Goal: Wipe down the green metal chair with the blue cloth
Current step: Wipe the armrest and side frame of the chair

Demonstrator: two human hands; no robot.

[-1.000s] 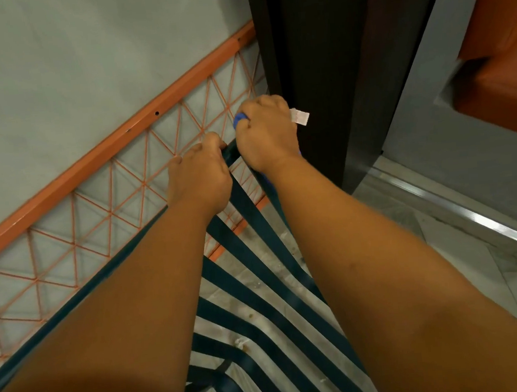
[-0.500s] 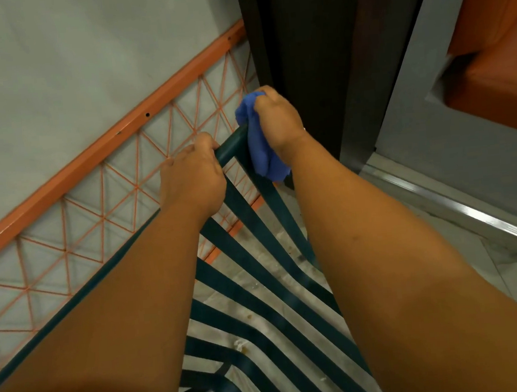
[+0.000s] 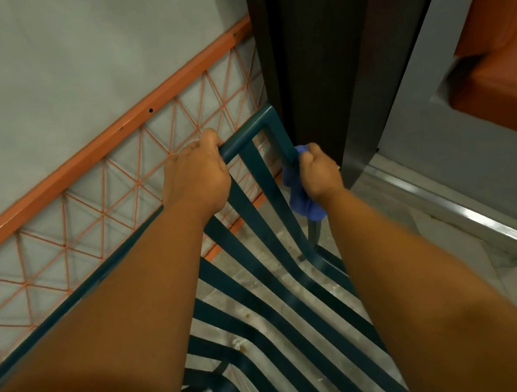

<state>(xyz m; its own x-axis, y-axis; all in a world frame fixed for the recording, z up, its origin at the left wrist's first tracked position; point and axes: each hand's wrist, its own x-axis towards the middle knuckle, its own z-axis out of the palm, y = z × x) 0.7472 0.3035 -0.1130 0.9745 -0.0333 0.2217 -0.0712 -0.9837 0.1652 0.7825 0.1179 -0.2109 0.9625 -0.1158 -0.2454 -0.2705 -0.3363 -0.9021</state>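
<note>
Space around the green metal chair [image 3: 277,281] is tight on its far side: the top rail runs just beside an orange wire lattice panel [image 3: 102,209] that leans along a grey wall [image 3: 67,56], and the chair's far corner sits close against a dark door frame [image 3: 311,66]. To the right, a metal threshold strip [image 3: 458,209] crosses the pale tiled floor [image 3: 436,236], and beyond it the ground lies open. An orange cushioned seat [image 3: 503,74] fills the upper right edge of the view.

The chair is seen from above and behind. Its frame is dark teal-green tube, bent at a rounded corner, with flat slats of the same colour curving from the backrest down into the seat. Floor shows through the gaps between the slats, speckled with dirt. The paint looks smooth and slightly glossy on the top rail.

The left hand [image 3: 198,179] grips the top rail near the corner, fingers curled over the tube. The right hand [image 3: 319,171] is closed round the blue cloth [image 3: 301,198], wrapping it against the upright side tube a little below the corner; a bunched fold of the cloth hangs beneath the fist. Both forearms reach forward over the seat slats
</note>
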